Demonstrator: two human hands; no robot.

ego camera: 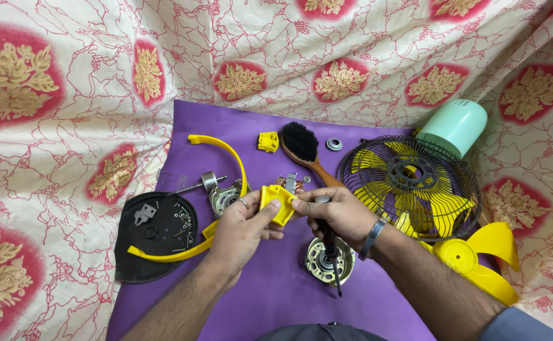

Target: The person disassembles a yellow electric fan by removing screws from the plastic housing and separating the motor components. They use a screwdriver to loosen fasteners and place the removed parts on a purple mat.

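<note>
Both hands close on a small yellow plastic housing above the middle of the purple mat: the left hand pinches it from 7 o'clock, the right hand steadies it from 3 o'clock with a black screwdriver tucked under the palm. Holding it well calls for steady support and the tool kept clear of the motor at 5 o'clock.

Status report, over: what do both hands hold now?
Left hand grips yellow plastic part. Right hand pinches same part, screwdriver tucked in palm. Motor piece lies beneath. Nothing obstructing.
</note>
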